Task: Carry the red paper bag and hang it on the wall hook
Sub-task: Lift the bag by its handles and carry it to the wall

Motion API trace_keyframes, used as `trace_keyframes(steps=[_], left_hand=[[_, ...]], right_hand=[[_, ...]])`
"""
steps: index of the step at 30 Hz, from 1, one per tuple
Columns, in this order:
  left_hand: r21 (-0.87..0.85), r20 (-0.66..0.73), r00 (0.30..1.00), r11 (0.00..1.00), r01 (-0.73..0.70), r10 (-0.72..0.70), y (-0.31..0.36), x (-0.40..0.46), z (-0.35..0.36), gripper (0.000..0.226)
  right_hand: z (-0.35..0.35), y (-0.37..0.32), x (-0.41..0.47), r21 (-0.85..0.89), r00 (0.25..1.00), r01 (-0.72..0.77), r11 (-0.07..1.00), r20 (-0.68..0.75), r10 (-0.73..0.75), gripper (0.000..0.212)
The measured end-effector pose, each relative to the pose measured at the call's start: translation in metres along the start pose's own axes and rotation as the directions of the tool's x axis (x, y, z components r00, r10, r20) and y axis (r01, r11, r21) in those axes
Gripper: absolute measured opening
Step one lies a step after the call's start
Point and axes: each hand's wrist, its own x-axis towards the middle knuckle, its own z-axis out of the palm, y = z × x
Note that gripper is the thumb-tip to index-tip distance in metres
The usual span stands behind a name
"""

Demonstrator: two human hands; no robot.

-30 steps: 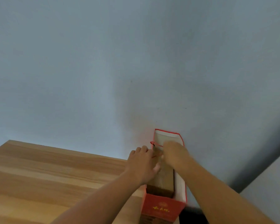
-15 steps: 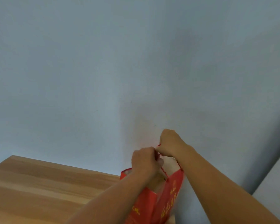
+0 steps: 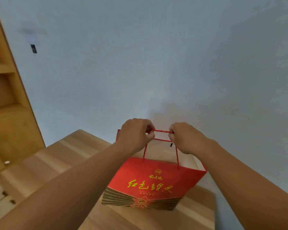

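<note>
The red paper bag [image 3: 155, 181], with yellow characters and a gold fan pattern at its base, hangs upright over the wooden table [image 3: 56, 163]. My left hand [image 3: 135, 135] and my right hand [image 3: 186, 138] are both closed on its red cord handles [image 3: 161, 131], which stretch taut between the two fists. High on the pale wall at the upper left is a small dark hook [image 3: 33, 48], blurred, far from the bag.
A wooden shelf unit [image 3: 5, 103] stands along the left edge. The pale wall [image 3: 173, 63] fills most of the view. A few small dark items [image 3: 7, 196] lie at the table's left edge.
Both hands have lifted the bag by its cords and spread apart. The view has swung left, bringing the shelf and the hook into sight.
</note>
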Motion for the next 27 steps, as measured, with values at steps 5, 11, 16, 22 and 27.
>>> trace_keyframes(steps=[5, 11, 16, 22, 27], left_hand=[[0.065, -0.080, 0.986, 0.987, 0.150, -0.145, -0.041, -0.044, -0.045, 0.016], [0.130, -0.207, 0.924, 0.927, 0.351, -0.321, -0.092, -0.114, -0.112, 0.013], [0.231, -0.295, 0.831, 0.809, 0.541, -0.472, -0.125, -0.186, -0.158, 0.013], [0.256, -0.421, 0.688, 0.650, 0.715, -0.591, -0.163, -0.266, -0.216, 0.013], [0.190, -0.514, 0.563, 0.554, 0.811, -0.647, -0.196, -0.333, -0.267, 0.010]], right_hand=[[0.012, -0.063, 0.004, 0.003, 0.974, 0.221, 0.975, -0.046, -0.221, 0.020], [0.030, -0.153, -0.002, 0.108, 0.882, 0.471, 0.875, -0.090, -0.463, 0.017], [0.052, -0.238, -0.029, 0.238, 0.784, 0.618, 0.750, -0.110, -0.611, 0.025], [0.062, -0.342, -0.068, 0.294, 0.672, 0.719, 0.630, -0.060, -0.738, 0.026], [0.081, -0.433, -0.101, 0.355, 0.566, 0.785, 0.507, -0.079, -0.821, 0.027]])
